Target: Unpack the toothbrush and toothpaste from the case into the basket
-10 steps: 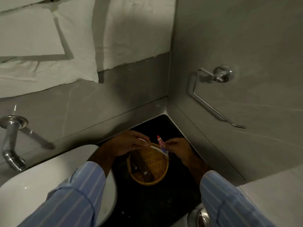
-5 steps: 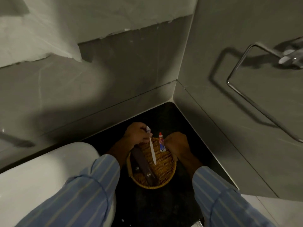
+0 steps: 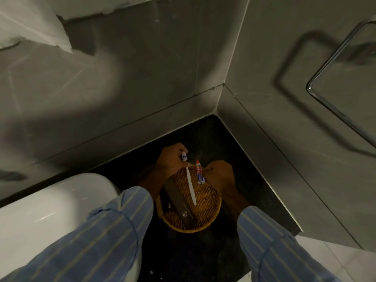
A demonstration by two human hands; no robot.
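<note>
I'm seeing the white toothbrush point(image 3: 190, 186) hanging handle-down over the woven basket point(image 3: 211, 218), its head sticking up out of my left hand point(image 3: 173, 161), whose fingers are closing around its neck. The small toothpaste point(image 3: 199, 174) tube is sitting pinched in my right hand point(image 3: 218, 175), just beside the brush. A dark case point(image 3: 179, 202) is lying inside the basket on the black counter point(image 3: 254, 192).

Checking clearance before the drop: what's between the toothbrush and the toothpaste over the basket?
Head view: only bare wicker basket shows between the toothbrush and the toothpaste; the dark case lies left of the toothbrush.
</note>
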